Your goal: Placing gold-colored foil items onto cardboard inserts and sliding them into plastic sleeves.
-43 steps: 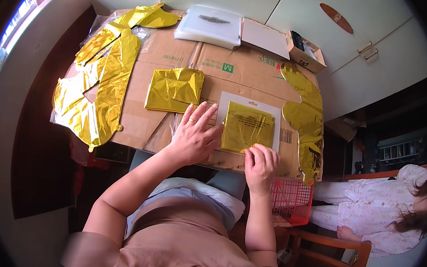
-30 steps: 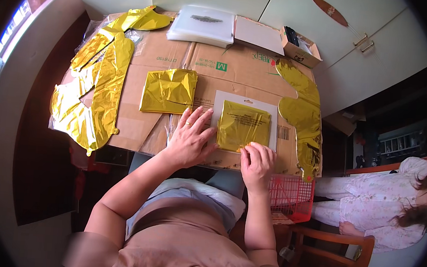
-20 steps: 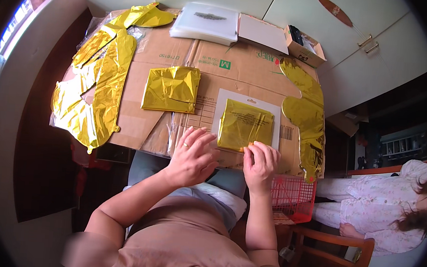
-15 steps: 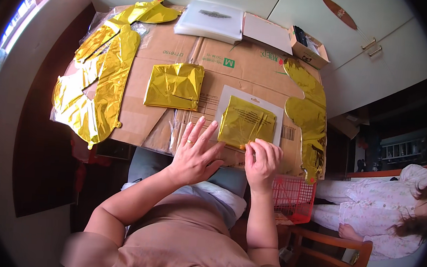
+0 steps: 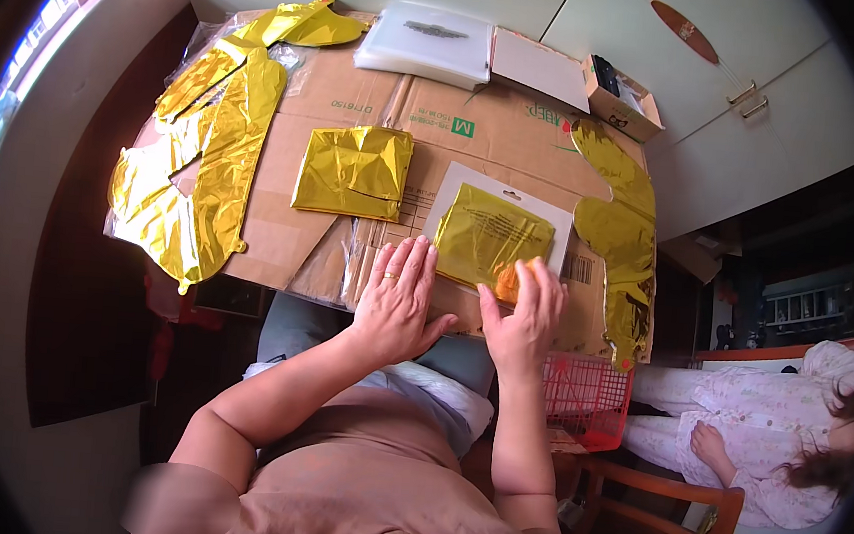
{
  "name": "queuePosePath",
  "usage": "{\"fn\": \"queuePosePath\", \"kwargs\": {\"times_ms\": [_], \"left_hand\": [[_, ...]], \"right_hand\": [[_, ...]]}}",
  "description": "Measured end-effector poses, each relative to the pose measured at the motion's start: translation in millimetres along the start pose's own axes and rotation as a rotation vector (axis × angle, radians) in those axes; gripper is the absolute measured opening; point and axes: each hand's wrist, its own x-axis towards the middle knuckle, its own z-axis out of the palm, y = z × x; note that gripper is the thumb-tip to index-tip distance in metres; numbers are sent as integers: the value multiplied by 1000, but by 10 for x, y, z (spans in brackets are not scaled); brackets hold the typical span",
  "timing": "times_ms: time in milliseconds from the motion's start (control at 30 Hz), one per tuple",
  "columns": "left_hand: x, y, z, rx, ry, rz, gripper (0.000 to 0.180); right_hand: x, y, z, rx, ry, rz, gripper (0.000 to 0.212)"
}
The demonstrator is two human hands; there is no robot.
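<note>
A clear-wrapped, folded gold foil balloon [image 5: 485,233] lies on a white backing card [image 5: 562,239] with a hanging hole, tilted on the cardboard. My left hand [image 5: 396,300] rests flat at the card's lower left, fingers straight and close together, holding nothing. Bent over the pack's lower right corner, my right hand [image 5: 527,315] touches it, thumb and fingers apart. Orange-tinted shiny foil or its reflection shows between them. Left of the pack sits another folded gold foil balloon [image 5: 354,171].
Flat gold foil balloons lie along the left [image 5: 230,151] and right [image 5: 623,222] edges of the cardboard [image 5: 351,90]. At the back are a stack of clear sleeves [image 5: 419,51] and a small open box [image 5: 626,102]. A red basket [image 5: 592,401] and another person [image 5: 737,412] are at right.
My left hand has drawn its spread fingers together and lies flatter. My right hand has moved from pinching the pack's lower edge up onto its corner, fingers wider apart.
</note>
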Motion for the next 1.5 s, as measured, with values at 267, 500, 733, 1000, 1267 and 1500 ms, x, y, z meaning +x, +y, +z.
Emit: {"fn": "queuePosePath", "kwargs": {"times_ms": [267,500,733,1000,1267,1500], "left_hand": [[44,107,25,6,15,-136,98],[23,148,86,26,63,-176,98],[25,133,81,-64,44,-192,98],[27,151,64,-76,31,-242,98],[55,124,-2,-176,-32,-272,98],[73,121,32,-118,12,-264,103]], "right_hand": [[-89,83,-56,113,-221,297,79],[-63,92,-59,140,-225,256,71],[-81,121,10,160,-167,220,66],[-93,79,17,150,-134,218,63],[-158,76,66,183,-102,215,57],[-168,76,62,199,-90,213,54]]}}
